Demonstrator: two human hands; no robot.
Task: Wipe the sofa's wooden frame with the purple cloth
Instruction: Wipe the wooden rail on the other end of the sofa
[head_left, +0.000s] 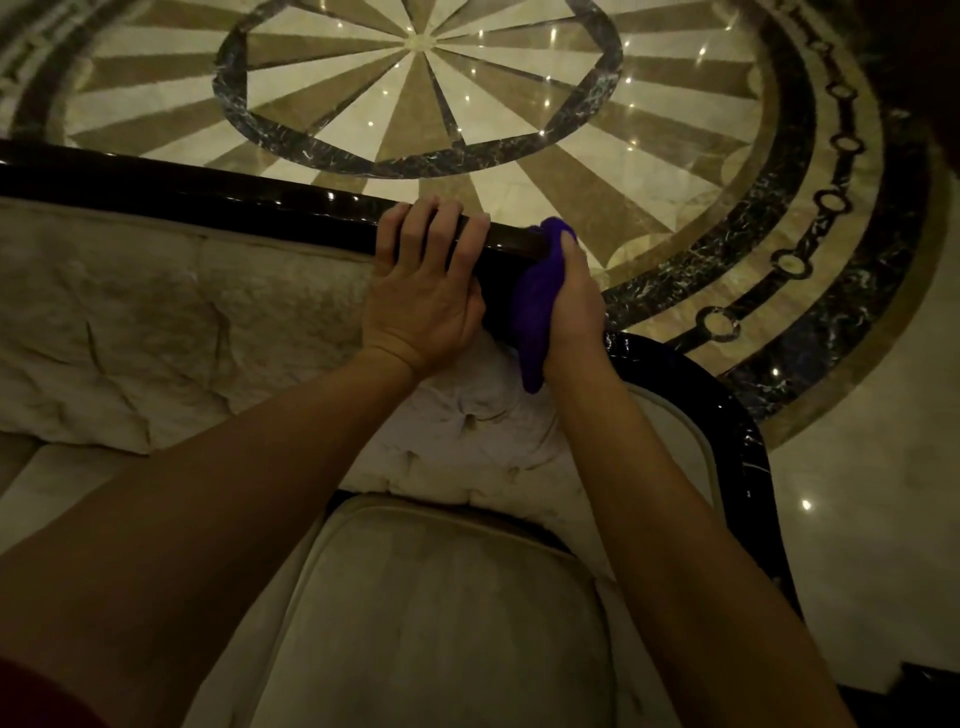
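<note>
Room: polished marble floor (415, 78) with a dark-and-cream starburst inlay.
Frame: glossy dark wooden sofa frame (208, 197) along the backrest top, curving down at right.
Left hand (423, 291): fingers curled over the rail.
Right hand (574, 296): grips the bunched purple cloth (540, 296) against the rail.
Handling: cloth looks soft, light – best held bunched; lacquer likely slippery.
Nearby: tufted beige cushions (156, 322) – left hand blocks leftward wiping.

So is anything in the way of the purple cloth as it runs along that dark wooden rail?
Yes, on one side: the left hand grips the rail right beside the cloth, which the right hand holds.
</note>
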